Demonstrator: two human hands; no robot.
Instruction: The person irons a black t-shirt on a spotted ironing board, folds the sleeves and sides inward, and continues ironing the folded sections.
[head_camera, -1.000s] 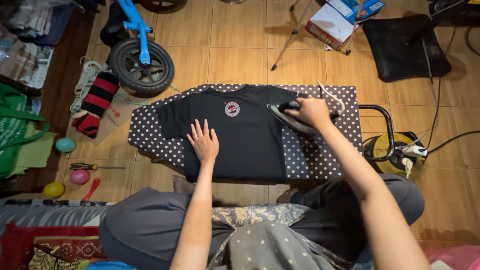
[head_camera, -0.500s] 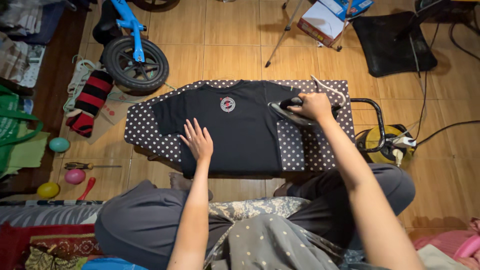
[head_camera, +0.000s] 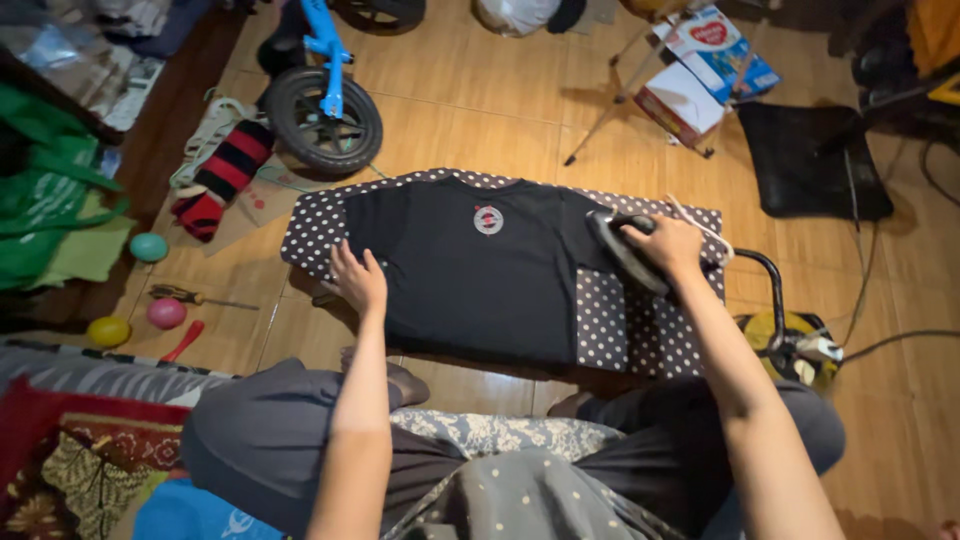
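Observation:
A black T-shirt (head_camera: 470, 270) with a small round chest badge lies flat on a low polka-dot ironing board (head_camera: 640, 320) on the floor. My left hand (head_camera: 357, 279) rests at the shirt's left sleeve near the board's left end, fingers together on the cloth. My right hand (head_camera: 667, 243) grips the handle of a dark clothes iron (head_camera: 622, 249), which stands on the shirt's right sleeve at the board's right side. A white cord runs off behind the iron. My crossed legs in grey trousers fill the foreground.
A blue balance bike (head_camera: 325, 105) and a striped red-and-black cloth (head_camera: 222, 178) lie at the upper left. Small balls (head_camera: 149, 247), a screwdriver and green bags sit at the left. A yellow cable reel (head_camera: 790, 340), a black mat (head_camera: 815, 160) and a cardboard box (head_camera: 700, 75) are on the right.
My left hand slid left from the shirt's middle to its left sleeve. The iron stayed on the right sleeve. The view tilted and shifted.

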